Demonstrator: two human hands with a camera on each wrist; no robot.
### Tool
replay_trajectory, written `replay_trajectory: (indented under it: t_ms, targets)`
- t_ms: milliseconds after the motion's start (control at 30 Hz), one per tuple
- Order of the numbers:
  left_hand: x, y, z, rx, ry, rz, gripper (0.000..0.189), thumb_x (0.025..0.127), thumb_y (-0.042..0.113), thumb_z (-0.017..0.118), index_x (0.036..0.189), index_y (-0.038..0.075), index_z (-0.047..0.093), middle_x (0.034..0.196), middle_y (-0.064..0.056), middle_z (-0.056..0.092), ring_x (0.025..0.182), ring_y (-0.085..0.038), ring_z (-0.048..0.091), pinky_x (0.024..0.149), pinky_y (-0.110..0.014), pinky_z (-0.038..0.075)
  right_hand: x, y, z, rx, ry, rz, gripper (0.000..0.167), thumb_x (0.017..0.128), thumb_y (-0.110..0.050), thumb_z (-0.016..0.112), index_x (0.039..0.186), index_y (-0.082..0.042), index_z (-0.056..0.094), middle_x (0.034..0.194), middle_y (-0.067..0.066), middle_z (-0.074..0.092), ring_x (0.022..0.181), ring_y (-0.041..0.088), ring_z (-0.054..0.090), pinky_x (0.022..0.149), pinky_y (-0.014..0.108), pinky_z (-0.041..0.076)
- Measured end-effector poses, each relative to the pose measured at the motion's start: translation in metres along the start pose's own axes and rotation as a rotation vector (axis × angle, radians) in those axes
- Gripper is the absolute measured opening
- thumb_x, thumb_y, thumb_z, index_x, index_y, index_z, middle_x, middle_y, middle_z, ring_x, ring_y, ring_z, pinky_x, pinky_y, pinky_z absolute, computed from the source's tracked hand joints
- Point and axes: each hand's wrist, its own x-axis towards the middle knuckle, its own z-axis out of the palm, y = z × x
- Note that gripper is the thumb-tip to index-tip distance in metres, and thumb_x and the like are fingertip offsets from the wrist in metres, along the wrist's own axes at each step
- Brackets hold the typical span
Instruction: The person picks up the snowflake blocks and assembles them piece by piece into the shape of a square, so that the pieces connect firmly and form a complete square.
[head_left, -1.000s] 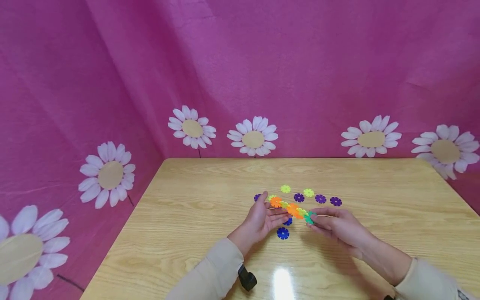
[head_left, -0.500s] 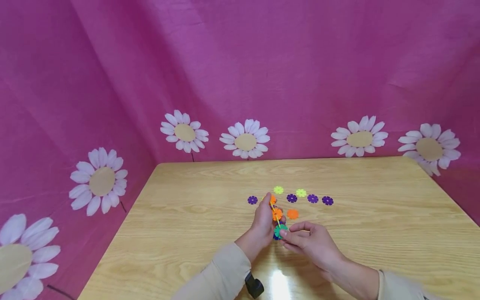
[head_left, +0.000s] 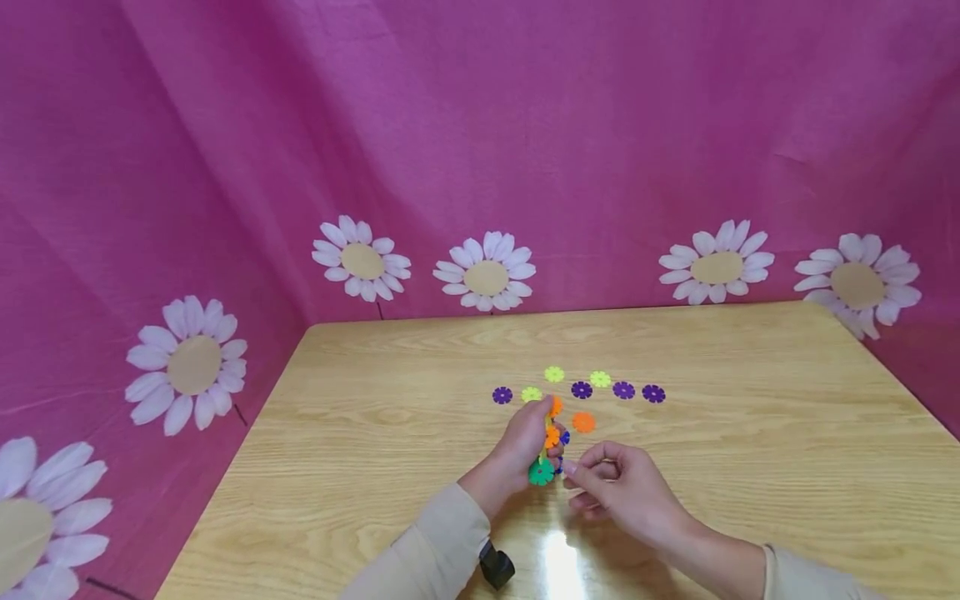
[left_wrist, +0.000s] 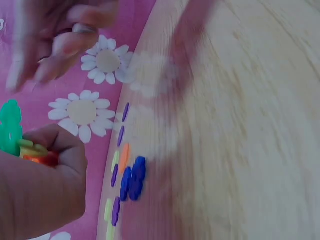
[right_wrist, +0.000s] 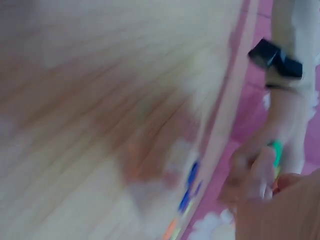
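In the head view my left hand point(head_left: 517, 446) grips a chain of linked plastic snowflake discs point(head_left: 552, 436). Orange and yellow discs show along it, and a green disc point(head_left: 542, 472) sticks out at the near end. Part of the chain is hidden by the hand. My right hand point(head_left: 626, 492), fingers loosely bent, hovers just right of the chain. In the left wrist view that right hand point(left_wrist: 65, 42) is apart from the green disc point(left_wrist: 10, 127), and no disc shows in its fingers. Two blue discs point(left_wrist: 136, 179) lie on the table beside the left hand.
On the wooden table point(head_left: 390, 433), beyond the hands, lie loose discs: an orange one point(head_left: 583, 422), several purple ones such as this purple disc point(head_left: 623, 390), and yellow ones like this yellow disc point(head_left: 554, 374). A pink flowered cloth point(head_left: 600, 150) hangs behind the table.
My right hand has let go of the chain's green end. The chain has swung from slanting between both hands to lying along the left hand, whose fingers have closed round it.
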Motion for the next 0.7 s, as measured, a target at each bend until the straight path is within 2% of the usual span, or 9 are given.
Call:
replay_trajectory:
  t_ms: [67,100,133,233,300,367,467,567,700]
  targets:
    - [0.033,-0.025,-0.004,0.016,0.077,-0.038,0.032,0.107,0.034,0.036,0.126,0.009,0.044,0.081,0.001,0.045,0.053,-0.008,0.034,0.047,-0.015,0.034,0.008,0.003,-0.017,-0.189,0.075,-0.053,0.026,0.094,-0.024,0.07,0.098,0.001,0.063,0.088,0.012,0.073,0.071,0.021,0.07,0.063,0.029,0.06]
    - [0.043,-0.033,-0.005,0.024,0.097,-0.045,0.035,0.107,0.036,0.037,0.128,0.01,0.045,0.081,0.001,0.045,0.052,-0.009,0.034,0.045,-0.015,0.033,0.014,0.006,-0.028,-0.298,0.119,-0.079,0.024,0.094,-0.025,0.071,0.096,-0.002,0.065,0.086,0.009,0.072,0.069,0.019,0.067,0.059,0.028,0.057]
    - [0.049,-0.04,-0.009,0.031,0.081,-0.049,0.036,0.106,0.038,0.038,0.13,0.012,0.045,0.083,0.001,0.046,0.051,-0.009,0.034,0.044,-0.015,0.033,0.021,0.009,-0.039,-0.415,0.163,-0.107,0.022,0.093,-0.026,0.071,0.094,-0.005,0.066,0.084,0.007,0.071,0.066,0.017,0.064,0.054,0.027,0.054]
    - [0.053,-0.048,-0.018,0.023,0.006,-0.052,0.035,0.105,0.041,0.04,0.128,0.015,0.046,0.083,0.002,0.047,0.052,-0.009,0.037,0.044,-0.016,0.035,0.042,0.015,-0.072,-0.704,0.233,-0.142,0.02,0.094,-0.03,0.07,0.091,-0.01,0.068,0.082,0.003,0.069,0.062,0.013,0.056,0.046,0.026,0.042]
    - [0.051,-0.049,-0.02,0.023,-0.011,-0.057,0.032,0.105,0.042,0.042,0.122,0.016,0.048,0.082,0.002,0.047,0.052,-0.009,0.038,0.045,-0.016,0.035,0.056,0.017,-0.089,-0.819,0.227,-0.143,0.021,0.093,-0.029,0.07,0.094,-0.008,0.07,0.083,0.004,0.069,0.063,0.014,0.054,0.046,0.027,0.039]
    - [0.049,-0.049,-0.021,0.019,-0.017,-0.063,0.028,0.105,0.041,0.043,0.117,0.017,0.048,0.081,0.003,0.047,0.052,-0.009,0.038,0.045,-0.016,0.035,0.067,0.019,-0.1,-0.877,0.2,-0.137,0.023,0.092,-0.028,0.071,0.098,-0.005,0.072,0.084,0.006,0.069,0.066,0.017,0.054,0.048,0.03,0.039]
    - [0.048,-0.049,-0.022,0.028,-0.017,-0.079,0.026,0.105,0.041,0.043,0.116,0.018,0.048,0.081,0.003,0.047,0.052,-0.01,0.039,0.045,-0.016,0.035,0.08,0.021,-0.111,-0.936,0.17,-0.147,0.027,0.09,-0.025,0.074,0.102,-0.002,0.072,0.088,0.011,0.07,0.075,0.022,0.059,0.055,0.035,0.046]
    - [0.048,-0.048,-0.024,0.032,-0.031,-0.097,0.028,0.105,0.041,0.043,0.12,0.017,0.048,0.08,0.004,0.048,0.052,-0.009,0.04,0.045,-0.016,0.036,0.09,0.023,-0.115,-0.98,0.167,-0.151,0.031,0.088,-0.024,0.076,0.107,0.0,0.072,0.094,0.015,0.069,0.082,0.026,0.06,0.06,0.038,0.05]
    - [0.048,-0.044,-0.028,0.038,-0.058,-0.101,0.028,0.105,0.041,0.043,0.119,0.017,0.048,0.078,0.005,0.048,0.049,-0.007,0.04,0.045,-0.015,0.036,0.098,0.025,-0.117,-1.028,0.166,-0.139,0.038,0.089,-0.023,0.075,0.115,0.004,0.068,0.102,0.023,0.063,0.089,0.03,0.054,0.059,0.038,0.049]
